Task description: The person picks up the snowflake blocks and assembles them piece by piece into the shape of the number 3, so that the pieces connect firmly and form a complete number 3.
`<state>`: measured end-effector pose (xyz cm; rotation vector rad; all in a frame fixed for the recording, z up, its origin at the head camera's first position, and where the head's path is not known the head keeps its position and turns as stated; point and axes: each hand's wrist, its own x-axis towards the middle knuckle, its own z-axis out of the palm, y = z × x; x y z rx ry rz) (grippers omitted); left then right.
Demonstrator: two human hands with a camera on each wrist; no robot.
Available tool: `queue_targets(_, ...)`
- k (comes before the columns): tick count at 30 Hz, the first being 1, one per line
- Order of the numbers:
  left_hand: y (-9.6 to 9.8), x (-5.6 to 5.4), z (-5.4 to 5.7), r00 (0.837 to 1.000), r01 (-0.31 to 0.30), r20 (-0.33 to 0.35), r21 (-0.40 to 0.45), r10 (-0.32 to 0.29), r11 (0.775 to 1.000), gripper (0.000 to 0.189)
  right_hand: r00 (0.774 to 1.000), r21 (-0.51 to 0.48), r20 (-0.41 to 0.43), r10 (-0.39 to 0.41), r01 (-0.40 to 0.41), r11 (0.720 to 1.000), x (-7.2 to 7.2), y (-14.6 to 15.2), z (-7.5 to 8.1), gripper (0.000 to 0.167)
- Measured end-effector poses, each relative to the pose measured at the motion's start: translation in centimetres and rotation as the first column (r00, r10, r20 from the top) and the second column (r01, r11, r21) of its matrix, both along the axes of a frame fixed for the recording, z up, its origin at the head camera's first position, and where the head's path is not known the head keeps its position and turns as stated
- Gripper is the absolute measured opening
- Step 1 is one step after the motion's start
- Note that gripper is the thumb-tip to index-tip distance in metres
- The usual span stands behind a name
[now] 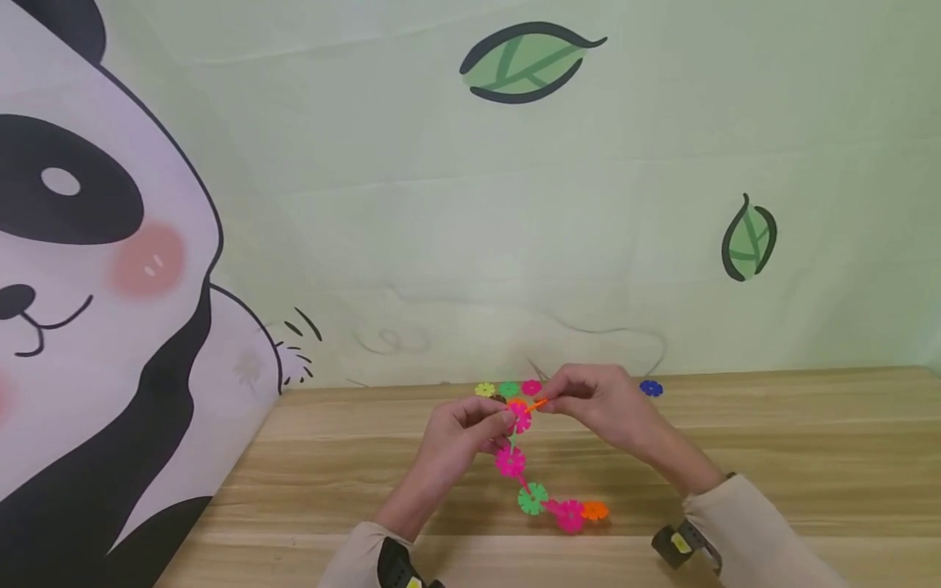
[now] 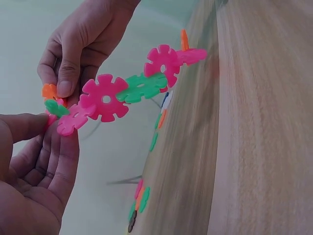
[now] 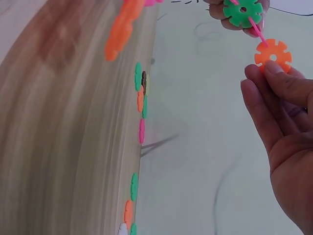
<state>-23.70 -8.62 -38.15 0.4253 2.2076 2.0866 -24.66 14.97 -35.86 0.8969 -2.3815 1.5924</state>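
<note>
A chain of notched plastic snowflake discs hangs from my left hand (image 1: 459,437). Its pink disc (image 1: 510,462), green disc (image 1: 532,498) and lower pink disc (image 1: 570,516) lead to an orange end disc (image 1: 595,510) low over the table. The left thumb and fingers pinch the chain's upper end, at a pink disc in the head view. My right hand (image 1: 606,408) pinches another orange disc (image 3: 273,51) between thumb and fingers. That disc meets the edge of a pink disc at the chain's upper end; how deep their slots engage cannot be seen.
Loose discs lie along the far edge of the wooden table (image 1: 353,474): yellow (image 1: 484,389), green (image 1: 509,389) and pink (image 1: 531,387) behind the hands, blue (image 1: 651,388) farther right. A pale green backdrop (image 1: 412,245) with a panda print stands behind the table.
</note>
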Motion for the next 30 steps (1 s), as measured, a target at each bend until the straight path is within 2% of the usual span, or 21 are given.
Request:
queue_targets(13, 0.03, 0.09, 0.07, 1.0, 0.006, 0.008, -0.011, -0.006, 1.0, 0.022, 1.0, 0.0, 0.022, 0.012, -0.012, 1.0, 0.2, -0.47, 0.04, 0.012)
queue_targets(19, 0.14, 0.17, 0.07, 0.999, 0.037, 0.018, 0.007, -0.038, 0.999, 0.021, 0.999, 0.032, -0.028, 0.037, -0.036, 0.999, 0.21, -0.43, 0.08, 0.012)
queue_targets(23, 0.15, 0.18, 0.0, 0.999, 0.035, 0.017, 0.011, -0.035, 0.999, 0.022, 0.999, 0.053, -0.04, 0.036, -0.033, 0.998, 0.22, -0.48, 0.04, 0.012)
queue_targets(30, 0.17, 0.16, -0.04, 0.999, 0.045, 0.011, 0.014, -0.045, 0.999, 0.023, 1.0, 0.064, -0.012, 0.024, -0.023, 0.998, 0.17, -0.67, 0.04, 0.018)
